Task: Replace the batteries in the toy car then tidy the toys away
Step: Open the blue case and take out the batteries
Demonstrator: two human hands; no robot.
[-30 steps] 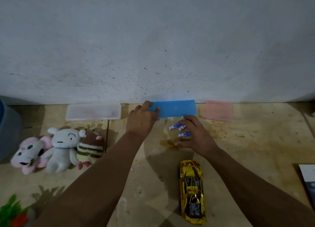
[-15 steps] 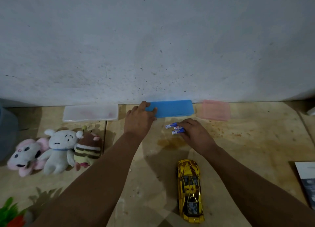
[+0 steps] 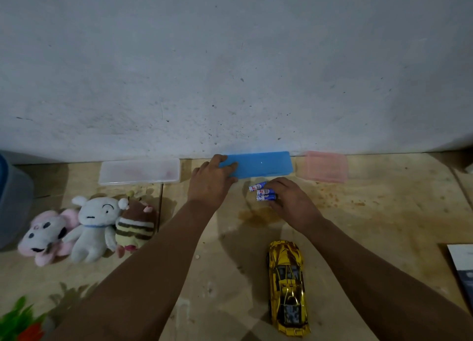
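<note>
A shiny gold toy car [image 3: 287, 288] lies on the floor, nose toward the wall, between my forearms. Three small blue and white batteries [image 3: 262, 192] lie side by side just in front of a flat blue plastic case [image 3: 263, 164] that rests against the wall. My right hand [image 3: 289, 199] is closed over the right ends of the batteries, gathering them. My left hand [image 3: 211, 180] grips the left end of the blue case, thumb on top. Three plush toys sit at the left: a pink one [image 3: 43, 234], a white one [image 3: 93, 226] and a brown striped one [image 3: 137, 222].
A clear flat case [image 3: 139, 171] and a pink translucent box [image 3: 326, 165] also lie against the grey wall. A blue-grey bin [image 3: 12, 199] stands at the far left. A green and red toy [image 3: 18, 325] is at the bottom left, a booklet [image 3: 463, 266] at the right edge.
My right hand has closed its fingers over the three batteries and drawn them together. My left hand has stayed on the blue case. The view has shifted down slightly.
</note>
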